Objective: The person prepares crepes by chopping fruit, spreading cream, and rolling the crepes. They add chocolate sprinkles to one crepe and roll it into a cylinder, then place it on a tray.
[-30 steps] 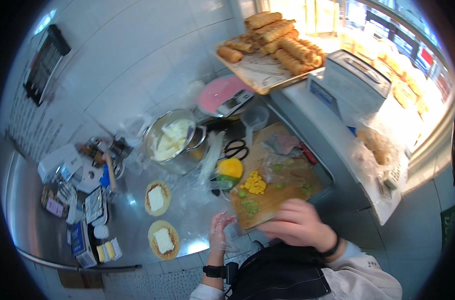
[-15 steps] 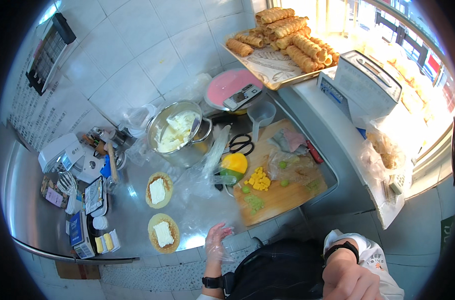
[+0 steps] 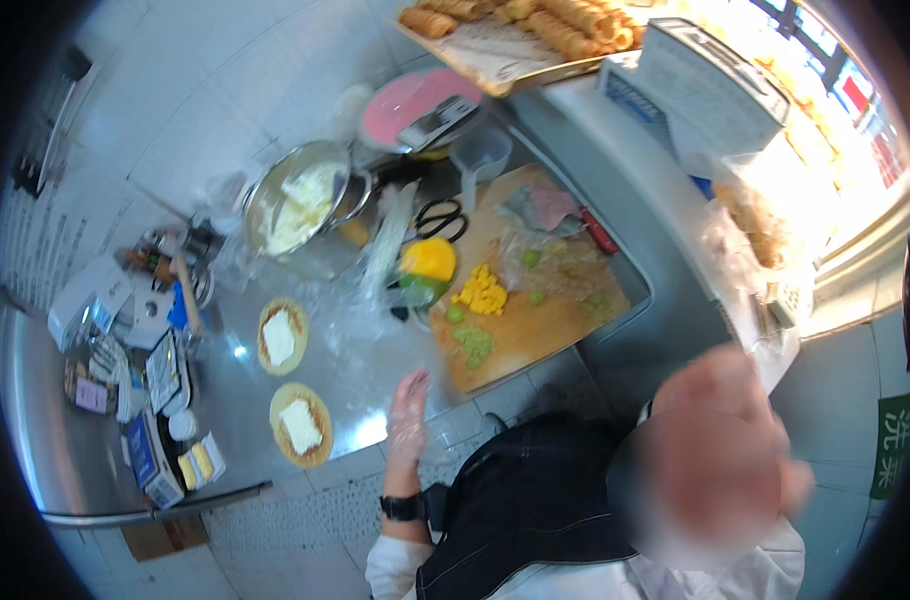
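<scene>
My left hand (image 3: 409, 412), in a clear plastic glove, hovers at the front edge of the steel counter (image 3: 360, 395). Its fingers are stretched out and it holds nothing. My right hand (image 3: 740, 385) is raised close to the camera at the lower right, so smeared that its fingers cannot be read. Left of my left hand lie two round pancakes, the nearer pancake (image 3: 319, 449) and the farther pancake (image 3: 265, 352), each bearing a white block of cream. Beyond them a steel pot (image 3: 315, 255) holds white cream. Diced mango (image 3: 482, 290) lies on the wooden cutting board (image 3: 515, 345).
A mango half (image 3: 429, 258), black scissors (image 3: 443, 220), a red-handled knife (image 3: 600, 232) and chopped green fruit (image 3: 474, 345) are around the board. A phone (image 3: 438, 123) rests on a pink disc (image 3: 395, 105). Behind stands a tray (image 3: 475, 65) of pastry rolls. A scale (image 3: 165, 375) sits left.
The view has shifted, so the counter's things sit further left and higher. My right hand has risen from the lower edge toward the camera. My left hand stays by the counter edge.
</scene>
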Tool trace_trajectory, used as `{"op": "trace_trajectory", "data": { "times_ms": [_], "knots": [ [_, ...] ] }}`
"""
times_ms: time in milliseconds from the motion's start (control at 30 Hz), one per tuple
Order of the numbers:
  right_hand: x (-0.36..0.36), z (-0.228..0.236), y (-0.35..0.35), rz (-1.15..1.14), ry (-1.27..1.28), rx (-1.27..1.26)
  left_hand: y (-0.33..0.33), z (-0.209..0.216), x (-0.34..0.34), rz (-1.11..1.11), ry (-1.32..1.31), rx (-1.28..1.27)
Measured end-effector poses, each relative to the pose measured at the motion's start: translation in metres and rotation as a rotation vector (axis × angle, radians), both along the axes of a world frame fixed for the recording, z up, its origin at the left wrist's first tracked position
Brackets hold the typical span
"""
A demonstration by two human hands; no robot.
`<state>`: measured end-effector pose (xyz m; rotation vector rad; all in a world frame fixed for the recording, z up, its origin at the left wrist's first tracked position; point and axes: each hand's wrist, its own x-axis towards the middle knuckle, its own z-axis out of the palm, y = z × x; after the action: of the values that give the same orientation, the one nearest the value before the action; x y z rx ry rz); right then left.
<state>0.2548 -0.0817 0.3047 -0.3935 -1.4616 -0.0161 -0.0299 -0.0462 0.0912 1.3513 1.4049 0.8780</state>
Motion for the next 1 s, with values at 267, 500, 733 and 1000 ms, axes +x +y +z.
{"op": "trace_trajectory", "data": {
  "times_ms": [267, 500, 733, 1000],
  "knots": [
    [0.106, -0.195, 0.128, -0.733, -0.588, -0.992, 0.054, -0.033, 0.046, -0.268, 0.226, 0.213],
    [0.147, -0.258, 0.167, -0.895, -0.815, -1.348, 0.076, -0.057, 0.061, -0.292, 0.398, 0.313],
    [0.158, -0.252, 0.188, -0.875, -0.753, -1.472, 0.093, -0.055, 0.069, -0.355, 0.504, 0.396],
    [0.145, -0.234, 0.18, -1.014, -0.605, -1.552, 0.083, -0.049, 0.07, -0.421, 0.43, 0.47]
  ]
}}
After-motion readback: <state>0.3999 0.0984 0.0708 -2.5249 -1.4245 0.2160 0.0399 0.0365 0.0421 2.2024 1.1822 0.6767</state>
